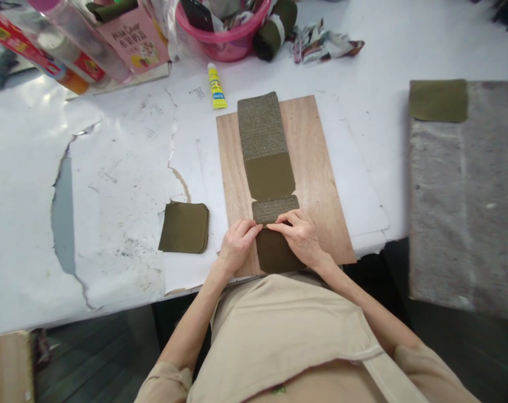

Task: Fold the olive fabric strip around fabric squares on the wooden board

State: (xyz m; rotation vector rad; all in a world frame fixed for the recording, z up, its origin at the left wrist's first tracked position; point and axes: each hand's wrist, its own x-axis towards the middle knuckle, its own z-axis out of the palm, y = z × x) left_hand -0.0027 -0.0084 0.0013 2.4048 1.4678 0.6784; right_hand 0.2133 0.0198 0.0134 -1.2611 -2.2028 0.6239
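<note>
My left hand (238, 239) and my right hand (301, 235) meet with fingertips pinched at the edge of an olive fabric piece (276, 252). This piece lies at the near end of a wooden board (316, 168). Just beyond my fingers shows a ribbed grey-green fabric strip (274, 208). Further up the board lie an olive panel (270, 174) and several overlapping ribbed fabric pieces (261, 126). Left of the board sits a stack of olive fabric squares (184, 226) with cut corners. My fingers partly hide the pinched edge.
A yellow glue tube (217, 87) lies behind the board. At the back stand a pink basket (232, 45), a rolled olive fabric (274, 31), crumpled wrappers (325, 45) and bottles (85, 45). To the right is a grey padded surface (467, 196) bearing an olive piece (438, 101).
</note>
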